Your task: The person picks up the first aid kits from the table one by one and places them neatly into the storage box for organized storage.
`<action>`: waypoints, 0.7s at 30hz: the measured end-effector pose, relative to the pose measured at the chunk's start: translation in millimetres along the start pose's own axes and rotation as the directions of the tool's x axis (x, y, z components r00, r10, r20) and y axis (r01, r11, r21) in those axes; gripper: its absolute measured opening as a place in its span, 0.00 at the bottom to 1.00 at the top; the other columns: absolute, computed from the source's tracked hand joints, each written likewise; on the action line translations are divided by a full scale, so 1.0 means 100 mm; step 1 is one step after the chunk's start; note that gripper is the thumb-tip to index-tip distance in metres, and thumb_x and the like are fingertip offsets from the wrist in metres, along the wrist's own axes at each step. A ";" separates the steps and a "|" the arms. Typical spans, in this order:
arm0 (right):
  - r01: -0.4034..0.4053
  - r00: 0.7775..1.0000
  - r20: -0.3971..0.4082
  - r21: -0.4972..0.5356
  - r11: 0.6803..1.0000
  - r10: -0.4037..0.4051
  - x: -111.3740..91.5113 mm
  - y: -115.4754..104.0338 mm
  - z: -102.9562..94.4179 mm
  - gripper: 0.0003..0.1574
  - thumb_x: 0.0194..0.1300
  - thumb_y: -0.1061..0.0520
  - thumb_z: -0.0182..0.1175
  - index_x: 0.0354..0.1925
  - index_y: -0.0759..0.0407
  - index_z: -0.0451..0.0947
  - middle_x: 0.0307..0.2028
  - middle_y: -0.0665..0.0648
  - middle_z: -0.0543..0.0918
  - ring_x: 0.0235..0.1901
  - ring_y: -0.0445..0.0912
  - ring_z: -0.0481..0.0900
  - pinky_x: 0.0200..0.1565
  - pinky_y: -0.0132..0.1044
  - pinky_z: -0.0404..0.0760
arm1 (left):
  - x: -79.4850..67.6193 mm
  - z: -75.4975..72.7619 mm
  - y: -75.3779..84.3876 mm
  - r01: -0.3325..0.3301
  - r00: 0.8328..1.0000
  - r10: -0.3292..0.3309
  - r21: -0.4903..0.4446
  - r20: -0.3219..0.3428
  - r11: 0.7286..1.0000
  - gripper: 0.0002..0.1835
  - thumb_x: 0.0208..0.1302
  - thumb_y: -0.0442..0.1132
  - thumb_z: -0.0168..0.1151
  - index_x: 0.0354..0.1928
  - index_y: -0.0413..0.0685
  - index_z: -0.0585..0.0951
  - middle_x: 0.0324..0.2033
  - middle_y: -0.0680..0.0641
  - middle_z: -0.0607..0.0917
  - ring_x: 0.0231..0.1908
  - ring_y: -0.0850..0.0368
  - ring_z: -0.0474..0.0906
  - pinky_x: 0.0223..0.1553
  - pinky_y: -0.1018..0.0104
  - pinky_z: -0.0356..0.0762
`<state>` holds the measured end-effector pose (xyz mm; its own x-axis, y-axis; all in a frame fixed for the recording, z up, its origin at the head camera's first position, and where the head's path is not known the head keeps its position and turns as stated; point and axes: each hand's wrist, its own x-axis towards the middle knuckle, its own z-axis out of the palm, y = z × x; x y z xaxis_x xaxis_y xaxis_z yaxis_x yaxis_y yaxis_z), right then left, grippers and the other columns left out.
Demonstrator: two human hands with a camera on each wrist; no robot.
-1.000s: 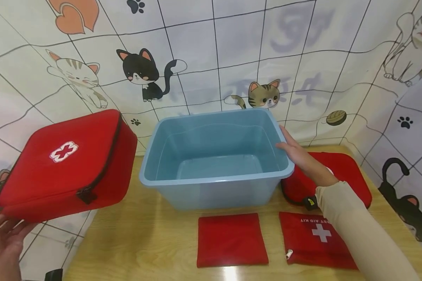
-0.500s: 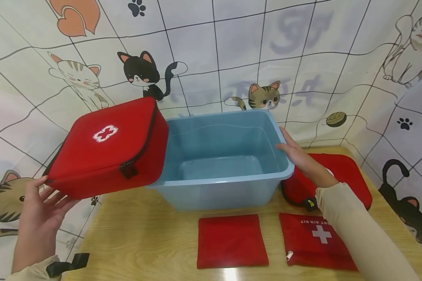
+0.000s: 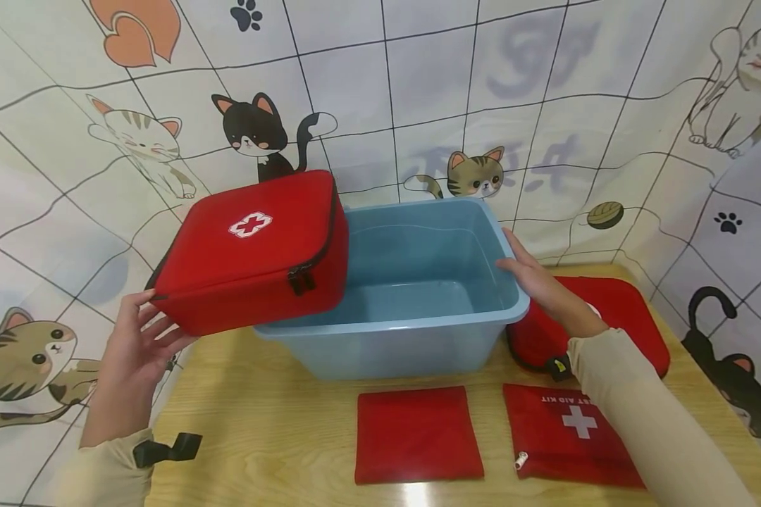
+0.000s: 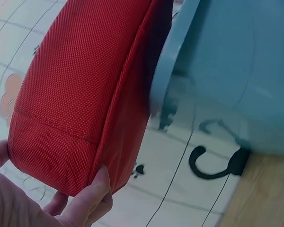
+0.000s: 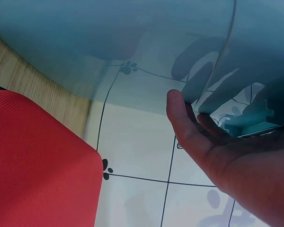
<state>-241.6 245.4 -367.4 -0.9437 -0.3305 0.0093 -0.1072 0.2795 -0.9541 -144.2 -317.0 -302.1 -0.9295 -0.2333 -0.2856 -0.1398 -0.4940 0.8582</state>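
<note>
My left hand (image 3: 142, 352) holds a red zippered first aid bag (image 3: 247, 246) by its near left end. The bag is tilted, its white cross emblem facing up, and overlaps the left side of a blue plastic tub (image 3: 387, 352) in the head view. In the left wrist view, fingers (image 4: 97, 189) clasp the bag's lower end, and the bag (image 4: 75, 80) is right beside the tub's rim (image 4: 165, 71). At the tub's right rim my right hand (image 3: 539, 285) grips the edge. The right wrist view shows that hand (image 5: 227, 156) up against the tub's outer wall.
Behind the right forearm lies a flatter red zippered case (image 3: 628, 317). In front of it is a red First Aid Kit pouch (image 3: 558, 429), partly covered by the sleeve. A plain red pouch (image 3: 418, 436) rests on the wooden table (image 3: 260, 422). A cat-print cloth (image 3: 368, 91) hangs behind.
My left hand has carried the first aid bag rightward and slightly upward, from left of the tub to over its left side. The right hand and tub have stayed in place.
</note>
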 end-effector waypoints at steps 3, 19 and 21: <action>-0.011 1.000 -0.003 -0.003 1.000 0.011 0.00 0.00 0.00 0.51 0.74 0.60 0.43 0.78 0.40 0.22 0.79 0.60 0.33 0.74 0.66 0.41 0.64 0.72 0.56 | 0.01 0.10 -0.05 0.001 0.999 -0.001 0.010 0.040 1.000 0.28 0.66 0.51 0.64 0.64 0.58 0.66 0.41 0.54 0.88 0.39 0.47 0.88 0.39 0.50 0.84; -0.021 1.000 -0.021 -0.031 0.999 0.021 0.00 -0.01 0.01 0.50 0.75 0.58 0.44 0.79 0.39 0.24 0.79 0.60 0.36 0.73 0.67 0.43 0.64 0.71 0.57 | 0.04 0.54 -0.14 -0.009 0.992 0.002 0.054 0.123 0.999 0.30 0.66 0.51 0.64 0.65 0.53 0.65 0.49 0.50 0.84 0.41 0.47 0.87 0.41 0.51 0.84; -0.024 1.000 -0.020 -0.028 0.999 0.024 0.01 -0.01 0.02 0.49 0.75 0.58 0.43 0.79 0.40 0.25 0.78 0.61 0.36 0.74 0.67 0.42 0.64 0.72 0.56 | 0.04 0.59 -0.15 -0.012 0.994 0.004 0.076 0.106 0.997 0.31 0.65 0.52 0.66 0.65 0.54 0.66 0.51 0.50 0.83 0.41 0.48 0.87 0.41 0.52 0.84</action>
<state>-241.9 243.3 -367.1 -0.9521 -0.3056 -0.0074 -0.0930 0.3127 -0.9453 -166.4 -261.4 -290.9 -0.9610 -0.1453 -0.2353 -0.1537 -0.4264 0.8914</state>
